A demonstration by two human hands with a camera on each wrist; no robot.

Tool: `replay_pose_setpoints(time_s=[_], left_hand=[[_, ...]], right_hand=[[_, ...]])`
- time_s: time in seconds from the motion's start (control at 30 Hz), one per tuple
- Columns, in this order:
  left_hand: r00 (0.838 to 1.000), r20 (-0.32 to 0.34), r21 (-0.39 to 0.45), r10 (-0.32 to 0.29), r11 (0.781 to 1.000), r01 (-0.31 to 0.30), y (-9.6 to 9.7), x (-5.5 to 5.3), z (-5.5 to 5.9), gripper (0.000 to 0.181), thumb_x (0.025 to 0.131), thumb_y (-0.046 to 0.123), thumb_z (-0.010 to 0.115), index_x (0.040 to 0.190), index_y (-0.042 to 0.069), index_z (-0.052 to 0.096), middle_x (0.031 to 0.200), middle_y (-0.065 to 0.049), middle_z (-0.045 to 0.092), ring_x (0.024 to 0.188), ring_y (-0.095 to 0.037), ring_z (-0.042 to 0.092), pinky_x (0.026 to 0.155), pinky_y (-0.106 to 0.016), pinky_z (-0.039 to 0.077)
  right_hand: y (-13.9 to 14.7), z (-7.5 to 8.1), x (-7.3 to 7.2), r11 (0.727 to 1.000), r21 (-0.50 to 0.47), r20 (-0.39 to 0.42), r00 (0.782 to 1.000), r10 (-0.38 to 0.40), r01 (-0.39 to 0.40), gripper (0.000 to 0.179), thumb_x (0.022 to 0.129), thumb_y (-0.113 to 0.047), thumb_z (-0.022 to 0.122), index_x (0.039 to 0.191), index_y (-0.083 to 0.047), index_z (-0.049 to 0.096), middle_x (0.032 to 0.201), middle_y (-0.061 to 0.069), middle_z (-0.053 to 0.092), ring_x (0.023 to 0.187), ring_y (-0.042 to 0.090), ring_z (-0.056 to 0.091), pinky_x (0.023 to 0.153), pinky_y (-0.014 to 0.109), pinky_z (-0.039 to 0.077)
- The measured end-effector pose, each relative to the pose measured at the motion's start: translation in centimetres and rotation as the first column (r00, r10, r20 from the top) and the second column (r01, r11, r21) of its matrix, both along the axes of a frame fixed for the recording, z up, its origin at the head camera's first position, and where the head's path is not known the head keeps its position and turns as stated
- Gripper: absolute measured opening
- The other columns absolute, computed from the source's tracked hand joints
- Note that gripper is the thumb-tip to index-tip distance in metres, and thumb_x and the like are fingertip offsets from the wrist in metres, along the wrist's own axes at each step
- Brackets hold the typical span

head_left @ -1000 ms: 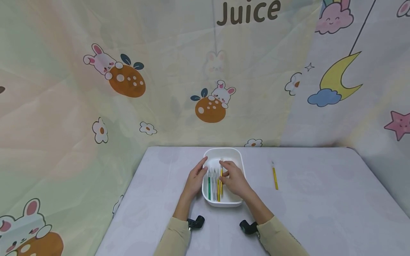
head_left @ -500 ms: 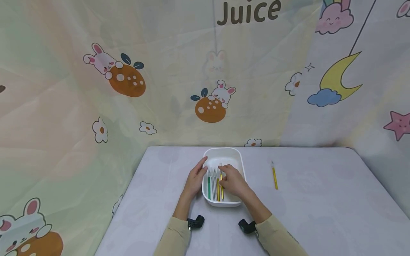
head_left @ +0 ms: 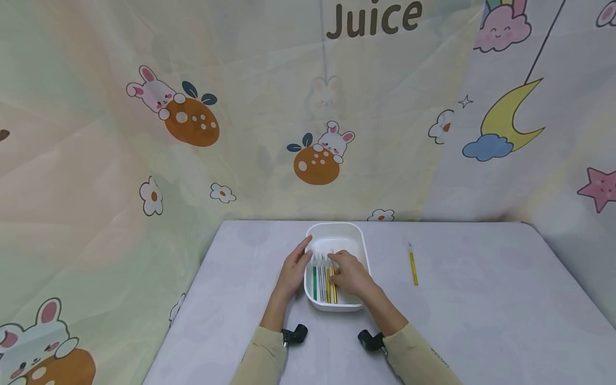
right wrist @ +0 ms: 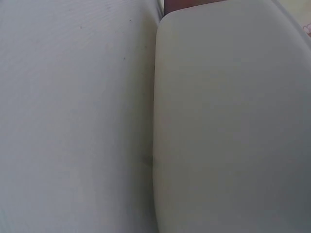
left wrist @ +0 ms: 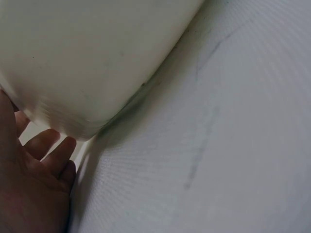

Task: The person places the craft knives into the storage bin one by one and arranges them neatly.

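Observation:
My right hand [head_left: 352, 274] reaches over the white tray [head_left: 339, 231], its thumb and index finger at a slim yellow pencil-like stick [head_left: 335, 293] with part of its length hidden behind the fingers. This stick lies beside another yellow stick [head_left: 328, 291] in a row with several white ones [head_left: 322, 286] and a green one [head_left: 315, 283], pale tips pointing away. My left hand [head_left: 291, 274] rests along the tray's left side, fingertips at the rim. In the left wrist view the fingers [left wrist: 60, 153] touch the tray's outer wall. The right wrist view shows mostly the tray wall [right wrist: 228, 116].
Another yellow stick with a pale tip [head_left: 414, 269] lies alone on the white tabletop [head_left: 481, 299], right of the tray. A printed cloth [head_left: 260, 160] hangs behind the table's back edge.
My right hand has moved the yellow stick slightly toward me and down, so its near end now lines up with the neighbouring sticks. The left hand and the tray have stayed put.

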State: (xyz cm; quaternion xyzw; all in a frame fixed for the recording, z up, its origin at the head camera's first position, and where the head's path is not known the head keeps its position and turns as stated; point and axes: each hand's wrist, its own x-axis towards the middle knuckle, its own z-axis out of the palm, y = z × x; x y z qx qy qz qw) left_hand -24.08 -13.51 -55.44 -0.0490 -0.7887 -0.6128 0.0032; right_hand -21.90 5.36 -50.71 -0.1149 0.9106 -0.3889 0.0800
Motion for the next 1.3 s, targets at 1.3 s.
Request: replay_pose_setpoints(time_s=[1.3], left_hand=[[1.0, -0.001, 0.018, -0.012, 1.0, 0.012, -0.12, -0.14, -0.09, 0.047, 0.11, 0.031, 0.049, 0.157, 0.03, 0.047, 0.165, 0.013, 0.04, 0.157, -0.017, 0.032, 0.129, -0.049, 0.027]], right_hand=[[-0.19, 0.23, 0.38, 0.996, 0.046, -0.071, 0.995, -0.068, 0.071, 0.06, 0.089, -0.016, 0.082, 0.144, -0.007, 0.061, 0.14, 0.015, 0.064, 0.085, 0.017, 0.061, 0.078, 0.032, 0.059]])
